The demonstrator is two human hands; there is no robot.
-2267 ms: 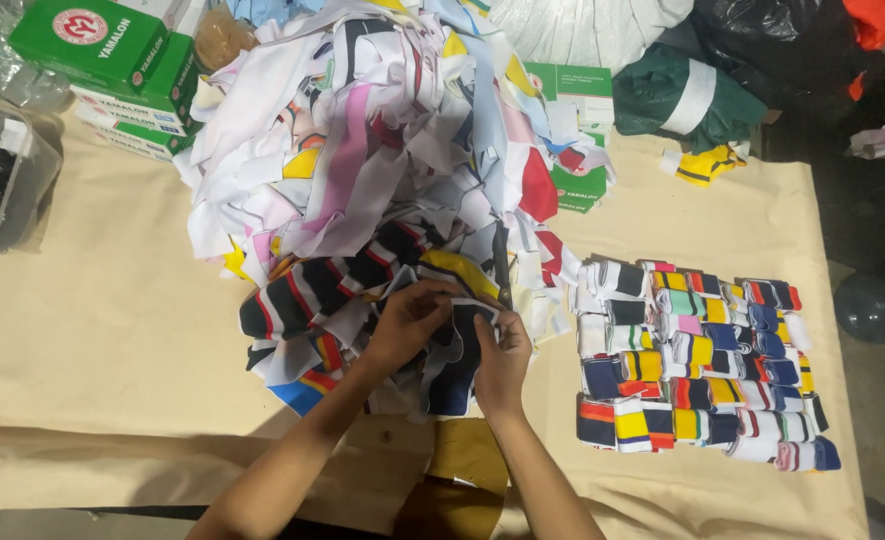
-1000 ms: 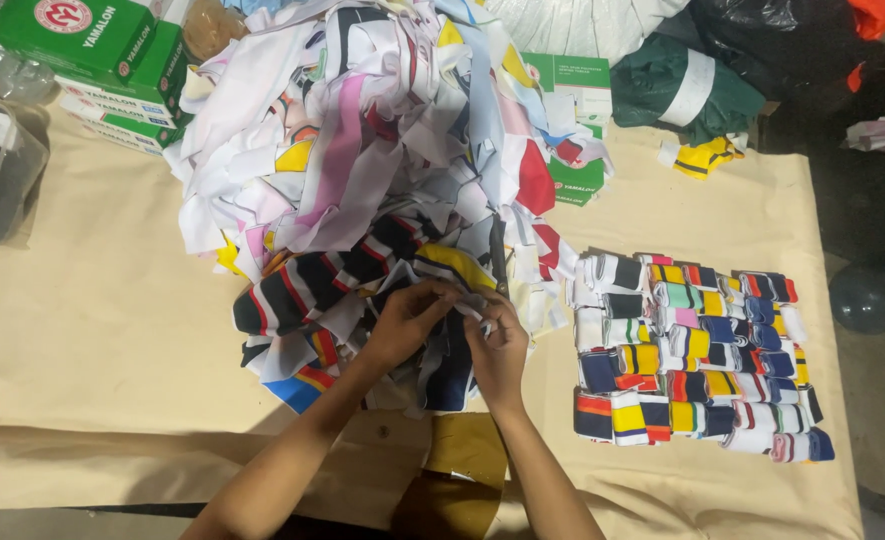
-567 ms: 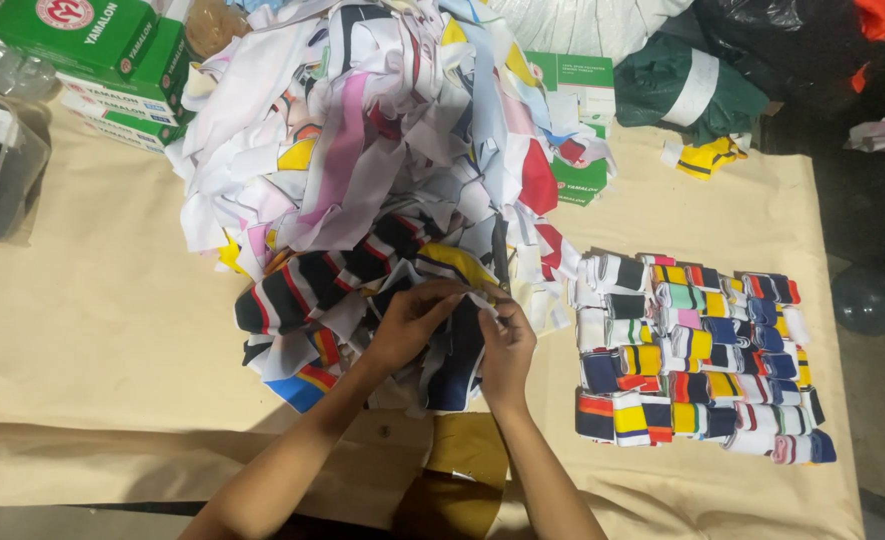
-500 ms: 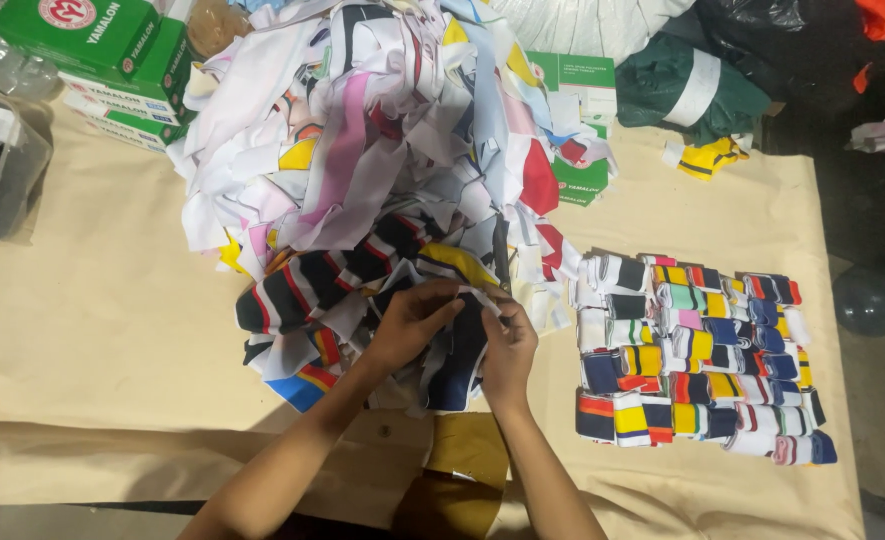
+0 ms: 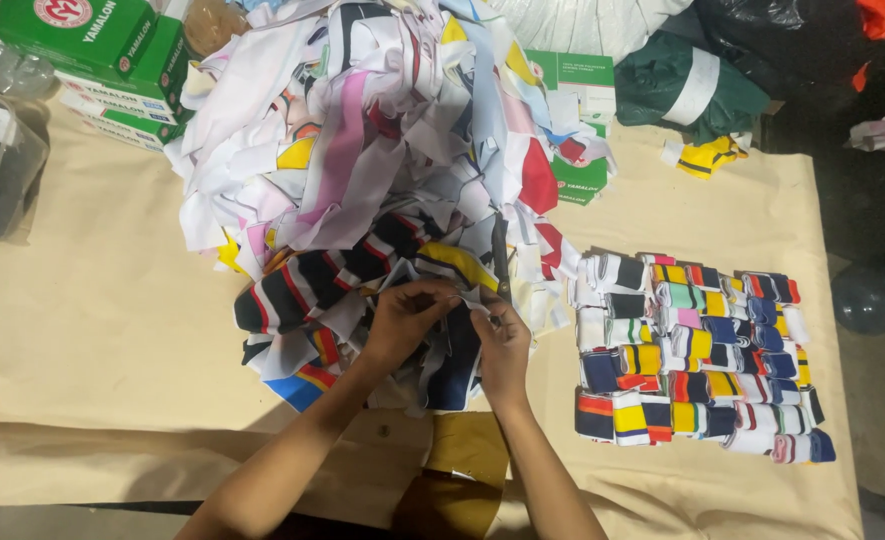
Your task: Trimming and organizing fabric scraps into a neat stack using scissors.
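Both hands, left hand and right hand, pinch a fabric strip between their fingertips.

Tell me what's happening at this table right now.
A person is working with both bare hands at the near edge of a big heap of fabric pieces on a tan-covered table. The left hand and right hand are pinching a small piece of fabric between them. To the right lie neat rows of folded striped pieces. Green boxes sit at the far left.
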